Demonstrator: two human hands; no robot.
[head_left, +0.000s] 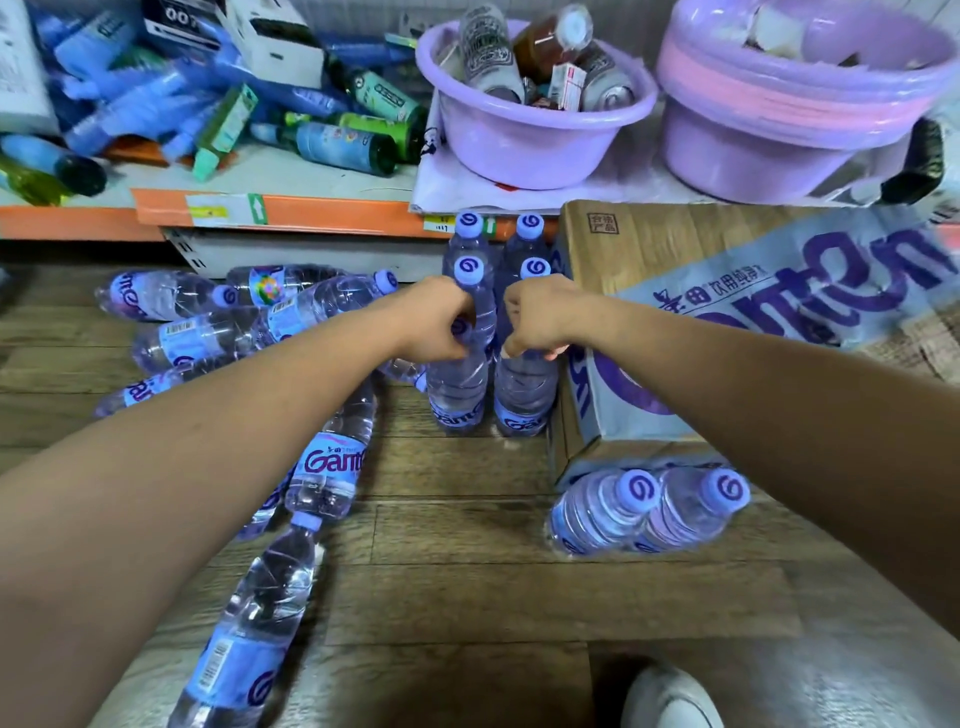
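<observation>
Fingers curled, we held the left bottle (458, 387) by its neck in our left hand (434, 322), the right bottle (524, 397) in our right hand (537, 319), likely squaring both upright beside the box (649, 249).

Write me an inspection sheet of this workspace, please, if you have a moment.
Surface: wooden plank floor.
Job's things: left front bottle and right front bottle upright, heading two rows beside a cardboard box.
Clutter: loose bottles lying at left; bottle pair before the box.
Fingers: left hand grips the left front bottle's top; right hand the right one's.
Cables: nothing seen.
Surroundings: shelf with strewn goods and purple basins; white shoe.
</observation>
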